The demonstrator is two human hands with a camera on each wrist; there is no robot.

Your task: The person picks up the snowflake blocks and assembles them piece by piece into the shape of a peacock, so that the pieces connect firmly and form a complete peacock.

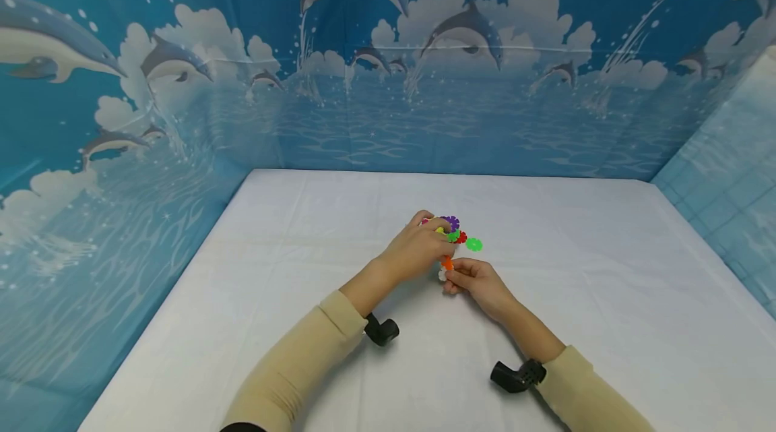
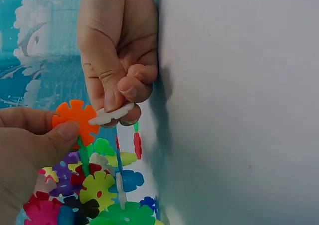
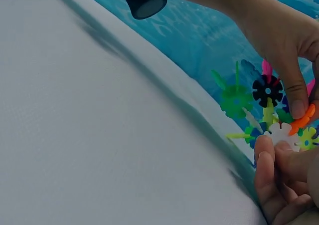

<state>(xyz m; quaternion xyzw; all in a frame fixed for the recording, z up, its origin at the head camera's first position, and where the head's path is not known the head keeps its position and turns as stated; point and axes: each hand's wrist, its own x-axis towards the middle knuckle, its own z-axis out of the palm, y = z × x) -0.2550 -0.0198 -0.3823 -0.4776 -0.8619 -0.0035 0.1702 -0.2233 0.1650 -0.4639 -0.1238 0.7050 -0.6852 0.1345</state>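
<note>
My left hand [image 1: 417,248] pinches an orange snowflake disc [image 2: 76,122] between thumb and fingers. A white snowflake disc [image 2: 112,115] is held flat by the thumb and fingertips of my right hand [image 1: 479,285], its edge meeting the notched rim of the orange one. Below the orange disc, a green disc [image 2: 83,155] shows edge-on, leading down to a many-coloured cluster of joined discs. That cluster includes a yellow disc [image 2: 98,187], a purple disc [image 1: 451,224] and a black disc [image 3: 267,91]. My left hand partly hides the cluster in the head view.
A white-covered table [image 1: 242,270] spreads around both hands. Behind it and along the sides hang blue curtains [image 1: 376,115] printed with dolphins. Black wrist cameras [image 1: 382,331] project from both forearms close over the table. A bright green disc [image 1: 474,244] sticks out at the cluster's right.
</note>
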